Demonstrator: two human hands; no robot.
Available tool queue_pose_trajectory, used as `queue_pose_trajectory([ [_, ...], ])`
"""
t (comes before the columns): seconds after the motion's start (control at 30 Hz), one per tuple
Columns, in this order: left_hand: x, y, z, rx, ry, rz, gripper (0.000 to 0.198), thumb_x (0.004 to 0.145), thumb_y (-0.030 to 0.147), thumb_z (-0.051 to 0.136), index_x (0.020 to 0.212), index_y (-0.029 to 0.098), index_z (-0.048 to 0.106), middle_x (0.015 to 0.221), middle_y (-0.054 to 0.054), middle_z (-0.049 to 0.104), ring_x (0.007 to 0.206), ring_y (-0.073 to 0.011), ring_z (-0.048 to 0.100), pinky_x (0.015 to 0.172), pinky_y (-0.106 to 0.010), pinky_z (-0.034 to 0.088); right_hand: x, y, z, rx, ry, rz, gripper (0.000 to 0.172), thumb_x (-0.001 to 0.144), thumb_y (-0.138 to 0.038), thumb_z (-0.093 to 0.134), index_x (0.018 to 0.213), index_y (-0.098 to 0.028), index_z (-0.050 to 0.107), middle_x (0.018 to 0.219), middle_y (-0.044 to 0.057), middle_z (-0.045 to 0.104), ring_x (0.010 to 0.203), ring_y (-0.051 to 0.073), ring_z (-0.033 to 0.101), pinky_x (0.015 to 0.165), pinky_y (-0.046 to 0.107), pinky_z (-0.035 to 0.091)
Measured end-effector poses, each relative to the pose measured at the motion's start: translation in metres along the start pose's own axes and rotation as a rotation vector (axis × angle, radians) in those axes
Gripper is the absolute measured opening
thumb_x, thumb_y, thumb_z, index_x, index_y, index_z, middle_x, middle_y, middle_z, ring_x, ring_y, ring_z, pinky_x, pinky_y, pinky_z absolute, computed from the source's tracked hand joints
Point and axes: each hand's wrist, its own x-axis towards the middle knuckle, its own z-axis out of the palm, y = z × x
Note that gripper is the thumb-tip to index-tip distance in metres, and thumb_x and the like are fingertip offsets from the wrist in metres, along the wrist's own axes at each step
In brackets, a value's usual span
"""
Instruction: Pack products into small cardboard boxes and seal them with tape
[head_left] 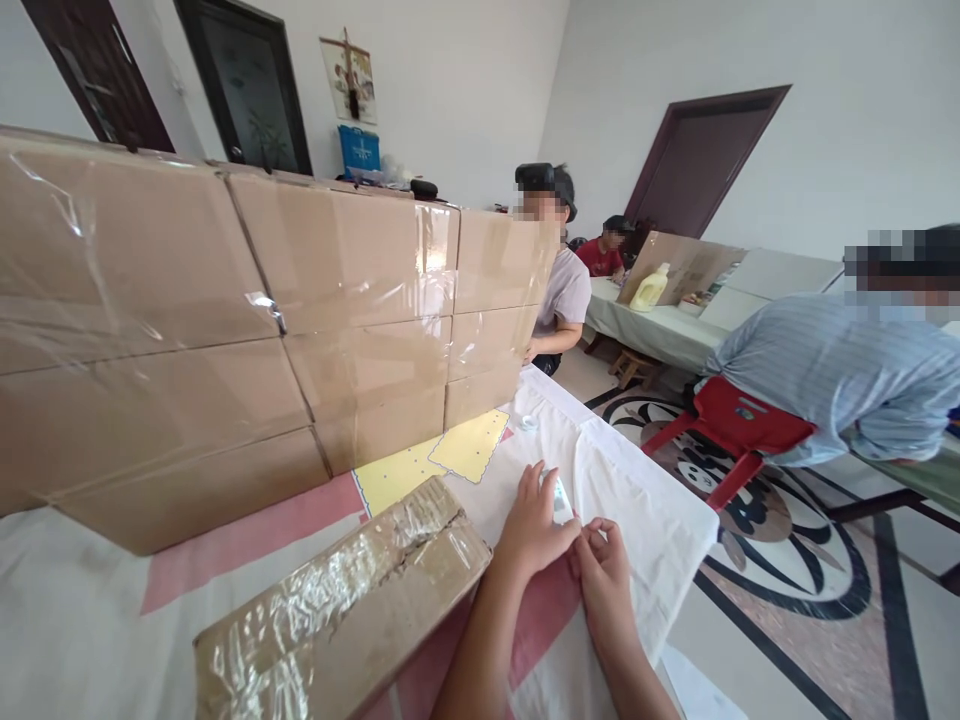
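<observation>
My left hand (pixel 536 520) is closed around a small white packet or card (pixel 561 500) with faint print on it; its thumb and fingers lie along the sides. Close beside it, my right hand (pixel 602 560) pinches thumb and fingers together by the lower corner of the white piece. What sits in that pinch is too small to make out. Both hands are over the white and pink cloth (pixel 637 500) on the table. A little beyond them lies a small pale ring-shaped item (pixel 527 424).
A taped cardboard box (pixel 360 610) lies left of my forearms. Stacked cartons (pixel 360 260) form a wall behind it, over a yellow dotted sheet (pixel 472 450). A person (pixel 562 290) is beyond the table; another sits on a red chair (pixel 750 415) at right.
</observation>
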Motion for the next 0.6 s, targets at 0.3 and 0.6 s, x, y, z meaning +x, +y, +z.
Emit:
queue_pose_trajectory([
  [0.3, 0.003, -0.011, 0.008, 0.028, 0.103, 0.065, 0.070, 0.085, 0.034, 0.063, 0.151, 0.022, 0.044, 0.168, -0.012, 0.031, 0.158, -0.0284, 0.022, 0.129, -0.045, 0.028, 0.001, 0.006, -0.002, -0.072, -0.018, -0.066, 0.039, 0.085, -0.056, 0.075, 0.090, -0.027, 0.049, 0.061, -0.007, 0.055, 0.053, 0.014, 0.046, 0.053, 0.026, 0.038],
  [0.6, 0.003, -0.015, 0.012, -0.017, 0.127, 0.070, 0.071, 0.081, 0.033, 0.066, 0.149, 0.025, 0.046, 0.166, -0.010, 0.034, 0.156, -0.0279, 0.026, 0.128, -0.044, 0.028, 0.000, 0.006, -0.002, -0.025, -0.018, -0.044, 0.040, 0.086, -0.056, 0.074, 0.091, -0.027, 0.046, 0.058, -0.008, 0.053, 0.050, 0.013, 0.045, 0.051, 0.026, 0.036],
])
